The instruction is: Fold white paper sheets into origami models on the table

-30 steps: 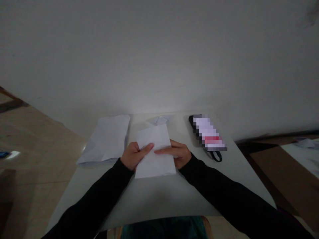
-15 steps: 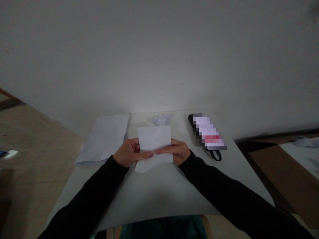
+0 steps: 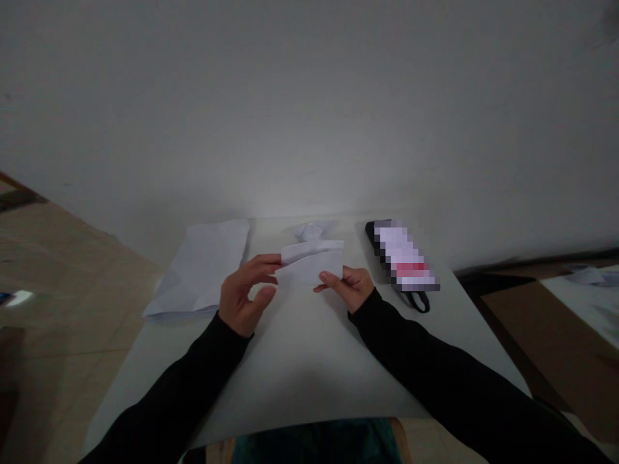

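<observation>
A folded sheet of white paper (image 3: 309,263) is held up over the table, its upper layer bent so that a slanting edge shows. My right hand (image 3: 351,289) pinches its lower right part, thumb on the near face. At the left edge is my left hand (image 3: 247,293), thumb and fingers apart; its fingertips reach the paper's edge, partly behind it. Just beyond the sheet lies a small folded white paper piece (image 3: 310,231).
A stack of white paper (image 3: 203,264) lies at the left of the white table (image 3: 300,380). On the right is a phone (image 3: 406,258) with a blurred screen and a dark strap (image 3: 420,300). A wall (image 3: 309,116) rises behind; brown cardboard (image 3: 546,348) is at far right.
The paper has been folded to a shorter height and shifted slightly right. My left thumb has come off it and the left fingers have spread; my right hand still grips it.
</observation>
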Motion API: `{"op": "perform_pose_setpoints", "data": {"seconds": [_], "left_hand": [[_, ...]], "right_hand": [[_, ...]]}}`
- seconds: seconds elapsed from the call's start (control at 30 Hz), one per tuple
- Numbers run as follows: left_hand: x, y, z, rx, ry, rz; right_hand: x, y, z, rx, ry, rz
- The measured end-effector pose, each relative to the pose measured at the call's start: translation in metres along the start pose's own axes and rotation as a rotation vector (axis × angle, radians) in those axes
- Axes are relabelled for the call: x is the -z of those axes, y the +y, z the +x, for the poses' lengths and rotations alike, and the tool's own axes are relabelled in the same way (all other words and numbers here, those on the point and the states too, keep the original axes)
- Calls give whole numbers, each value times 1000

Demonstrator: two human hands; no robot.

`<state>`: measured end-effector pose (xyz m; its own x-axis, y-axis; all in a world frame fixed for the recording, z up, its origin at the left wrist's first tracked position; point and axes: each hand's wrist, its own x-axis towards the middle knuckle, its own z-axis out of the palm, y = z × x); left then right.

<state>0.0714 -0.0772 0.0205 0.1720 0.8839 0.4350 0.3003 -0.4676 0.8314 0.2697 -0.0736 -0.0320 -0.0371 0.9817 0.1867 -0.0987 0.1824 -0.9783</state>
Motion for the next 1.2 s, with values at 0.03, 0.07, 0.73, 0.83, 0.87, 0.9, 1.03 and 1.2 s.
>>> {"op": "perform_pose_setpoints", "data": {"seconds": [0.03,0.07,0.73,0.83,0.87,0.9,1.03,1.2], "left_hand": [[-1,-1,-1,2,42,21],[-4,-3,-1,18,94,51],[-19,-1,-7,165,24,-97],[-19,-2,-6,235,-47,-109],[-20,-1,-5,247,-45,-107],[-20,-1,-4,251,-37,-102],[-21,4,-3,239,16,-101],[-24,3,-7,232,9,-110]], "right_hand": [[0,0,0,-9,0,-9],[0,-1,-1,-11,-4,-20],[-9,-18,-5,-102,158,246],[-9,-18,-4,-86,149,231],[-9,-19,-5,-75,137,217],[-10,-19,-5,-63,120,200],[-10,-22,-8,-21,39,53],[-6,-21,-5,-35,116,29]]}}
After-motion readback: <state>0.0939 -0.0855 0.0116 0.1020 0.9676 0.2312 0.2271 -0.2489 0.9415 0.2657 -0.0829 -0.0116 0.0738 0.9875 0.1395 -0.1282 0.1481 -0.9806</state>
